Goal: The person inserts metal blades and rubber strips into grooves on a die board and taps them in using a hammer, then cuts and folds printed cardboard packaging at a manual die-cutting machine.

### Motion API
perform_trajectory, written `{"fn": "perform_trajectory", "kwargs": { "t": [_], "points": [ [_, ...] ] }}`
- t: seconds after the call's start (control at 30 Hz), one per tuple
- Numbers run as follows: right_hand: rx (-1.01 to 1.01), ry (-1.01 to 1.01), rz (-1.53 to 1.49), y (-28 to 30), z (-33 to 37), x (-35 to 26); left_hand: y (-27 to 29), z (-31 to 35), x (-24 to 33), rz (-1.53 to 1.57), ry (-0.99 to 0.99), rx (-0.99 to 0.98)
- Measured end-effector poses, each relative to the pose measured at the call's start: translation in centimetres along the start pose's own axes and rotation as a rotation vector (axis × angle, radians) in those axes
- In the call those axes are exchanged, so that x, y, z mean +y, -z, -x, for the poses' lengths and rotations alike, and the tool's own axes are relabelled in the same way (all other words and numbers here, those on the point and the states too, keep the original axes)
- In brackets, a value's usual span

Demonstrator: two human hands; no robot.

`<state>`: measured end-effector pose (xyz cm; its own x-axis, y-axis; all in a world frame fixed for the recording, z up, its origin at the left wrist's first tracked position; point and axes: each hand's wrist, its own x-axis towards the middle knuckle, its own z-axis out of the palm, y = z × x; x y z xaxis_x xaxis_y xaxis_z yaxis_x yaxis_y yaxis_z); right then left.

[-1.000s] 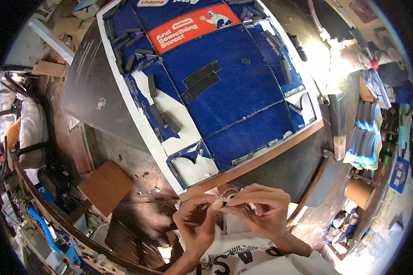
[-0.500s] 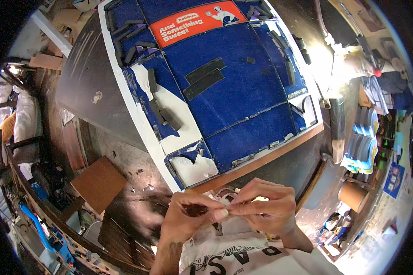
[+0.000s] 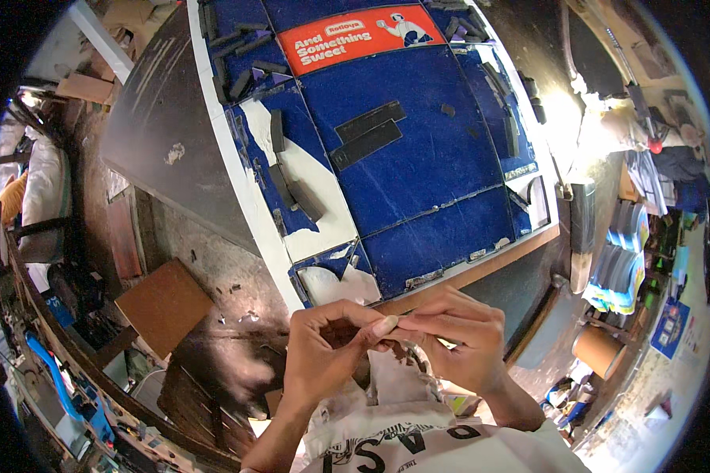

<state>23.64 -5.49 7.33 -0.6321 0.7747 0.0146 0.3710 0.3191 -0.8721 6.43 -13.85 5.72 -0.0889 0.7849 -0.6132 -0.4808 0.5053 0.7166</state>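
My left hand (image 3: 331,347) and my right hand (image 3: 459,337) meet in front of my shirt, just off the near edge of the board. Thumb and index finger of each are pinched together, tip against tip. Whatever lies between the fingertips is too small or hidden to make out. Beyond them lies a large blue board (image 3: 418,165) with a white border and a red printed panel (image 3: 355,39). Two dark flat strips (image 3: 368,132) rest side by side on its middle. More dark strips (image 3: 292,189) lie on the torn white patch at its left.
The board sits on a dark table (image 3: 181,150). At the left on the floor is a brown square panel (image 3: 164,307). A cluttered shelf with a blue tool (image 3: 51,378) runs along the lower left. Stacked blue-and-white packs (image 3: 614,268) and a brown bucket (image 3: 598,351) stand at the right.
Both hands have risen slightly toward the board's near edge, still pinching fingertip to fingertip. The board appears shifted a little to the right and up in the view.
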Motion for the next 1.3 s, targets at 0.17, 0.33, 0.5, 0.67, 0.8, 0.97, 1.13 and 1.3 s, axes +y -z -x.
{"fn": "perform_trajectory", "kwargs": {
  "t": [0.17, 0.33, 0.5, 0.67, 0.8, 0.97, 1.13, 1.3],
  "points": [
    [-0.112, -0.077, -0.129, 1.0, -2.0, 2.3, 0.0, -1.0, 1.0, -0.234, -0.022, 0.018],
    [0.027, 0.221, 0.144, 1.0, -5.2, 5.7, 0.2, -5.0, 0.8, -0.722, -0.700, 0.187],
    [0.091, 0.639, 0.340, 0.1, -7.7, 7.7, 0.9, -7.3, 1.8, -1.042, -0.798, 0.040],
    [0.112, 0.682, 0.400, 0.1, -7.7, 7.8, 1.0, -7.4, 2.2, -1.029, -0.718, 0.020],
    [0.046, 0.624, 0.368, 1.0, -8.4, 7.1, 0.7, -7.4, 2.2, -0.957, -0.664, 0.006],
    [0.016, 0.596, 0.327, 1.3, -8.9, 7.9, 1.1, -7.4, 2.0, -1.032, -0.691, 0.000],
    [0.045, 0.637, 0.286, 1.1, -8.2, 7.6, 1.2, -7.9, 2.6, -1.203, -0.811, 0.011],
    [0.068, 0.602, 0.285, 1.2, -7.8, 8.1, 0.7, -8.0, 2.7, -1.132, -0.740, -0.039]
  ]
}}
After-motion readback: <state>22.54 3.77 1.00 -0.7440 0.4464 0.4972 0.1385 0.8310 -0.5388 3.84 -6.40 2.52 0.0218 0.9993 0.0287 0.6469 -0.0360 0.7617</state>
